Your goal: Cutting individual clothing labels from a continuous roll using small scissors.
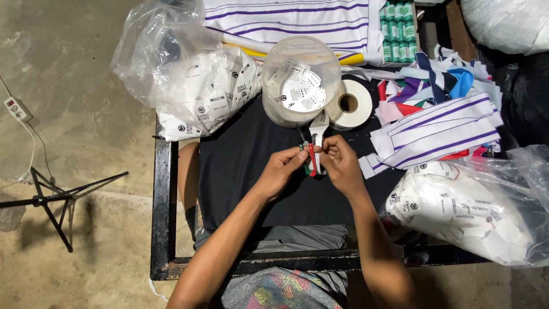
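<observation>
Small red-and-green label (310, 160), pinched between both hands' fingertips.

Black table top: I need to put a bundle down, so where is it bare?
The black table top is bare left of the left hand, up to the left bag of labels, and below both hands toward the near rail. Crowded: the tub, tape roll, striped strips, right bag.

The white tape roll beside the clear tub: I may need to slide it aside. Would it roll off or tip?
The white tape roll lies flat on the black cloth, hole up, so it probably slides rather than rolls. It looks light. Touching the clear tub, it might nudge it.
</observation>
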